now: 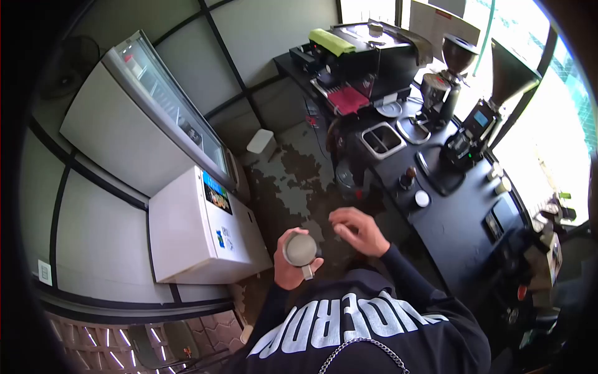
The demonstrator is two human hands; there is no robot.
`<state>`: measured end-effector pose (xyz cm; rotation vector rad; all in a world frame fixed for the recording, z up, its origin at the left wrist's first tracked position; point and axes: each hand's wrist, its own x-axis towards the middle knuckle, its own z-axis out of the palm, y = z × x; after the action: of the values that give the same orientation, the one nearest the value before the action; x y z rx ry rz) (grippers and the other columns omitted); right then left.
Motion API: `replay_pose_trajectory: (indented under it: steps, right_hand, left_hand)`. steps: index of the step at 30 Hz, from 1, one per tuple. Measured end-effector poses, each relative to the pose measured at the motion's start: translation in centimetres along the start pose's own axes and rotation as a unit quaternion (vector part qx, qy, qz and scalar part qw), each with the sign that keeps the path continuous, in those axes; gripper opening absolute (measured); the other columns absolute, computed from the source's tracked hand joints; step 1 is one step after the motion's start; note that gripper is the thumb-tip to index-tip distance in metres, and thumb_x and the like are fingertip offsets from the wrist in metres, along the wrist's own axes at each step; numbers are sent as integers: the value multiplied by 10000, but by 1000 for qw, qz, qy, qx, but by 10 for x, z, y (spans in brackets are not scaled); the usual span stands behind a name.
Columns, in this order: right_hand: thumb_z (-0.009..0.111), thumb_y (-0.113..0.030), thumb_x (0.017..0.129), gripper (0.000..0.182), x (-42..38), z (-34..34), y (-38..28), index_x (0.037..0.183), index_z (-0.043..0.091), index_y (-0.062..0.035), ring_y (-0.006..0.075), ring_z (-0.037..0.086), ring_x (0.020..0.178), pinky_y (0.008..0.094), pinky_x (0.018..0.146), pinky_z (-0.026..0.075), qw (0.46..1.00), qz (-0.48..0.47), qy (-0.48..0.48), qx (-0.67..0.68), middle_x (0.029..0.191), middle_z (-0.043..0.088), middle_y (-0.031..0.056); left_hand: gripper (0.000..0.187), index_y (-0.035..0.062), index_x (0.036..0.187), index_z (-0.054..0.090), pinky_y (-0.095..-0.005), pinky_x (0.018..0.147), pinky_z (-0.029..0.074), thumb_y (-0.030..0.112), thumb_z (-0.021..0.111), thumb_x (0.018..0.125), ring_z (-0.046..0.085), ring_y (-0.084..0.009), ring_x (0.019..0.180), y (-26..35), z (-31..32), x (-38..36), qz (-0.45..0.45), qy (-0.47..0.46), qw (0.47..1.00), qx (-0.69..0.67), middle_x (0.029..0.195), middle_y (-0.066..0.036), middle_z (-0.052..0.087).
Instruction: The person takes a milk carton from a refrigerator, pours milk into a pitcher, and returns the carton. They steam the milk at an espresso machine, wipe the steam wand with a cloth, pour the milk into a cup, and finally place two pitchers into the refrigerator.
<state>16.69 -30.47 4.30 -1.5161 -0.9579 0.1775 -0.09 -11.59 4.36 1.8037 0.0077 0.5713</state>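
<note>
Left hand (288, 265) grips a portafilter (301, 250), basket up.
Right hand (356, 230) hovers just beside, fingers loosely curled, apparently empty; dark surface (455, 224) right.

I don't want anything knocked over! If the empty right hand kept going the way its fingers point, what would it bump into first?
The right hand points left toward the left hand, which holds a small metal cup. It would probably meet that cup first, though depth is hard to judge here.

Small round metal cup (301, 249), mouth upward, grey powder inside, held chest-high
</note>
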Motion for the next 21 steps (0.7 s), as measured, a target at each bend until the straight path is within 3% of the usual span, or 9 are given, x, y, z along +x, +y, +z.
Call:
replay_pose_trajectory:
  steps: [3, 8, 10, 13, 15, 18, 19, 20, 21]
  right_hand:
    - [667, -34, 946, 153, 73, -43, 38, 1099, 677, -30, 194, 680, 885, 298, 741, 561, 994, 4, 85, -68, 1074, 657, 99]
    - [655, -23, 943, 130, 216, -115, 65, 1070, 681, -32, 234, 680, 855, 316, 722, 538, 942, -143, 198, -231, 1070, 670, 105]
    - [655, -48, 944, 149, 258, -124, 66, 1089, 689, -37, 298, 682, 925, 344, 782, 544, 946, -108, 218, -213, 1076, 672, 124]
    - [637, -49, 958, 204, 321, -125, 92, 1154, 682, -20, 275, 685, 976, 360, 887, 544, 912, -161, 233, -296, 1161, 672, 124]
    - [645, -86, 956, 285, 364, -120, 113, 1231, 644, -10, 326, 641, 1082, 421, 1025, 500, 833, -268, 218, -431, 1200, 640, 136]
    - [655, -113, 954, 331, 400, -113, 150, 1262, 603, -4, 361, 592, 1171, 448, 1117, 439, 777, -222, 212, -549, 1241, 600, 145]
    - [668, -167, 944, 200, 408, -111, 154, 1068, 681, -11, 340, 652, 1049, 429, 969, 525, 752, -244, 254, -558, 1064, 660, 145]
    - [668, -167, 944, 200, 417, -112, 147, 1068, 681, -11, 340, 652, 1049, 429, 969, 525, 747, -236, 250, -569, 1064, 660, 145]
    - [652, -204, 949, 183, 425, -116, 138, 925, 694, -27, 331, 669, 955, 440, 869, 533, 763, -143, 191, -600, 940, 668, 139]
  left_hand:
    - [860, 25, 1400, 419, -324, 966, 501, 155, 933, 724, 588, -180, 1116, -18, -4, 31, 27, 57, 996, 66, 1301, -109, 574]
    - [853, 23, 1395, 415, -333, 925, 494, 227, 923, 741, 582, -207, 1111, -28, -5, 74, -23, 132, 991, 18, 1300, -111, 562]
    - [880, 25, 1402, 409, -340, 931, 492, 230, 929, 723, 578, -212, 1119, -43, -13, 85, -12, 149, 986, 70, 1296, -117, 568]
    - [889, 17, 1409, 401, -344, 952, 482, 241, 921, 724, 577, -226, 1124, -77, -28, 105, -7, 156, 986, 62, 1291, -129, 577]
    - [890, 13, 1410, 399, -344, 959, 479, 250, 918, 726, 579, -230, 1126, -99, -40, 126, -2, 157, 987, 41, 1289, -132, 580]
    - [908, 5, 1419, 391, -344, 958, 481, 271, 917, 727, 589, -233, 1125, -130, -74, 158, 13, 115, 989, 94, 1275, -133, 586]
    - [908, 2, 1418, 392, -344, 958, 486, 275, 916, 729, 596, -233, 1120, -142, -87, 170, 1, 102, 993, 65, 1270, -134, 590]
    - [907, 0, 1418, 393, -345, 957, 491, 279, 914, 730, 602, -233, 1116, -152, -97, 184, -13, 90, 995, 32, 1265, -135, 593]
    - [907, 0, 1418, 393, -345, 957, 491, 279, 914, 730, 602, -233, 1116, -163, -107, 198, -21, 82, 996, 19, 1265, -135, 593]
